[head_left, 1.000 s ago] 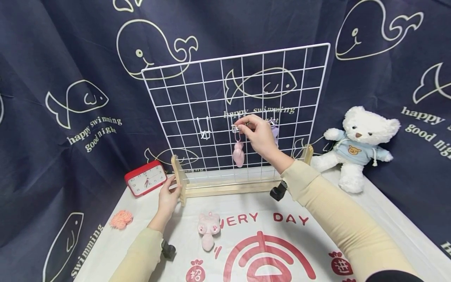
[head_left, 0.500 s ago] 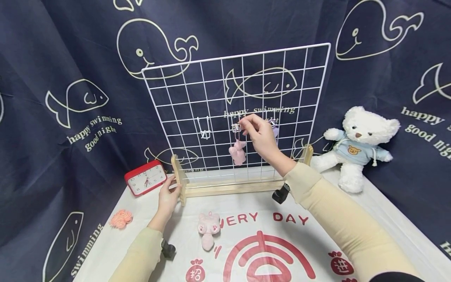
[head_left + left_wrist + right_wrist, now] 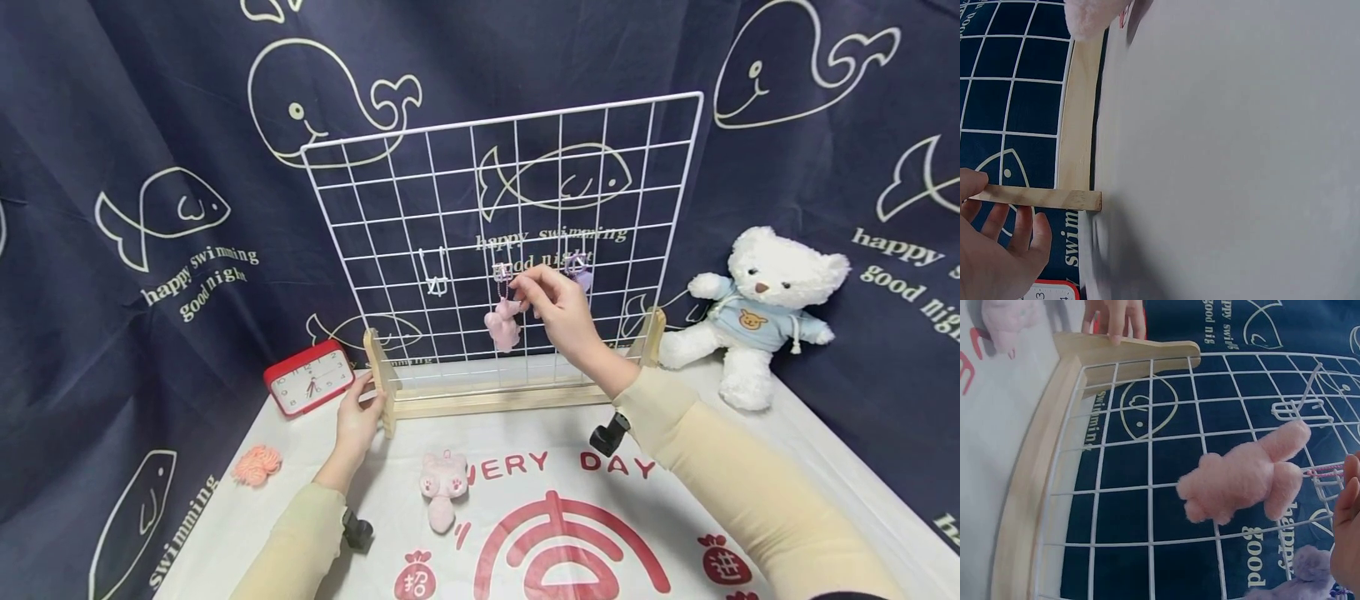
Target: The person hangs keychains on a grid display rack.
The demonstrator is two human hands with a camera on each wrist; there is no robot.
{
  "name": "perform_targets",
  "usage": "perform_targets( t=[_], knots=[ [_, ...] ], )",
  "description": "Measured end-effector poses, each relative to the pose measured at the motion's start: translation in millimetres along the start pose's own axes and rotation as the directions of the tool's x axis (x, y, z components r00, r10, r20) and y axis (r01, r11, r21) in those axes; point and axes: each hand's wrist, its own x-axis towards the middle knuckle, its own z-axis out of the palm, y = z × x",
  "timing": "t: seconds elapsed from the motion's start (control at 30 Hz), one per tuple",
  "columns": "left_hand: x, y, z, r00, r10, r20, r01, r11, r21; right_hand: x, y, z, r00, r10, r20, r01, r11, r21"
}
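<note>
A pink plush keychain (image 3: pixel 502 327) hangs by its beaded chain from a hook (image 3: pixel 502 272) on the white wire grid (image 3: pixel 517 192). Close beside the chain is my right hand (image 3: pixel 564 315), its fingers loosely bent and nothing visibly held; the right wrist view shows the plush body (image 3: pixel 1235 481) hanging free of the fingers. My left hand (image 3: pixel 358 423) grips the left wooden foot (image 3: pixel 1054 197) of the grid stand, thumb on one side and fingers on the other. Partly behind my right hand, a purple plush (image 3: pixel 581 275) hangs on the grid.
Another pink plush (image 3: pixel 444 492) lies on the white tablecloth in front. A red clock (image 3: pixel 311 379) and a coral yarn-like bundle (image 3: pixel 257 465) are at the left. A white teddy bear (image 3: pixel 761 312) sits at the right. One pale hook (image 3: pixel 436 285) holds nothing.
My right hand has moved from the hook down and slightly right, off the top of the chain. The pink plush has turned and hangs from the hook. My left hand stays put.
</note>
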Motion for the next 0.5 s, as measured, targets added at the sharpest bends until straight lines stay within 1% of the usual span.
perform_targets(
  t=[0.27, 0.5],
  knots=[
    [0.3, 0.9, 0.2, 1.000, -0.011, 0.006, 0.011, 1.000, 0.005, -20.8, 8.2, 1.6, 0.999, 0.017, 0.045, -0.019, 0.999, 0.042],
    [-1.0, 0.4, 0.5, 1.000, -0.010, 0.010, 0.010, 1.000, 0.005, -43.0, 19.9, 5.9, 0.992, 0.065, 0.109, -0.072, 0.996, 0.054]
  ],
)
